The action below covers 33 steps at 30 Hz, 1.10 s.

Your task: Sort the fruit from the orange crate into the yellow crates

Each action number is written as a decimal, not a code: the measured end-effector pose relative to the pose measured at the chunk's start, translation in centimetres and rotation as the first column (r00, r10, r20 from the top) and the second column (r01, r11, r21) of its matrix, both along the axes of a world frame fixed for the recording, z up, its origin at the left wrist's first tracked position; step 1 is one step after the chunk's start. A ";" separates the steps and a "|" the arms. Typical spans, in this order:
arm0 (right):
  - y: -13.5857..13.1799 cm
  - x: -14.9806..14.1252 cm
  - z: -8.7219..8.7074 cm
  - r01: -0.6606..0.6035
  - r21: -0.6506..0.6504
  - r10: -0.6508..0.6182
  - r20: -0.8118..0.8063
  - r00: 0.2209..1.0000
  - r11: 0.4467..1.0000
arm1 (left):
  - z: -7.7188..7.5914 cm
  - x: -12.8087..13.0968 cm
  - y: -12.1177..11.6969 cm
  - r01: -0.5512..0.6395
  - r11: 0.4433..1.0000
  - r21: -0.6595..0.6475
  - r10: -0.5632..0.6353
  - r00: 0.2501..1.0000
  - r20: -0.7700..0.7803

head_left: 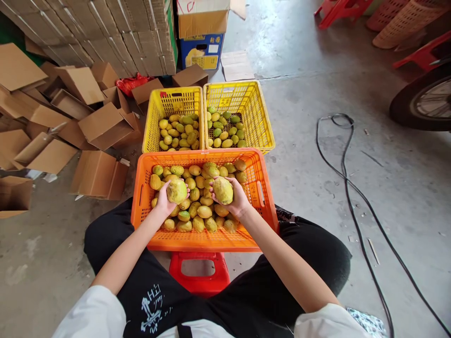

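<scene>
My left hand (164, 201) is closed around a yellow-green fruit (176, 191), held over the orange crate (204, 239). My right hand (237, 199) grips another yellow-green fruit (222, 190) beside it, also above the crate. The orange crate rests on a red stool (199, 277) between my knees and holds several more fruits of the same kind. Beyond it stand two yellow crates side by side: the left yellow crate (155, 122) with yellowish fruits, the right yellow crate (259, 117) with greener ones.
Folded and open cardboard boxes (95, 126) are heaped on the left, with stacked flat cartons behind. A black cable (347, 188) snakes over the concrete floor on the right. A wheel (426, 101) and red stools stand at the far right.
</scene>
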State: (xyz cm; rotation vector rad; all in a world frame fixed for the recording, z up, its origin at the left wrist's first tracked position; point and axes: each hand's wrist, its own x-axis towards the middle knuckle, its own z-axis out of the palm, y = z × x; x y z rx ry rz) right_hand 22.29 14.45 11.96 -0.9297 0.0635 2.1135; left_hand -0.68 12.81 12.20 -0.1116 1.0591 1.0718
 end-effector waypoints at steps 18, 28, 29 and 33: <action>-0.3 -0.2 -0.6 0.040 -0.016 -0.038 0.118 0.992 0.999 | 0.4 -0.3 0.5 -0.080 0.981 -0.178 0.061 0.992 -0.112; 0.1 0.0 -0.3 0.046 -0.063 -0.045 0.015 0.999 0.997 | 2.0 0.0 0.3 -0.072 0.985 -0.157 0.081 0.996 0.048; 0.1 -0.1 -0.4 0.048 -0.070 -0.047 0.016 0.999 0.996 | 2.0 0.0 0.3 -0.067 0.986 -0.152 0.075 0.996 0.051; 0.0 -0.2 -0.7 0.027 -0.058 -0.025 0.031 0.999 0.998 | 1.7 -0.2 0.4 -0.043 0.990 -0.133 0.048 0.998 0.035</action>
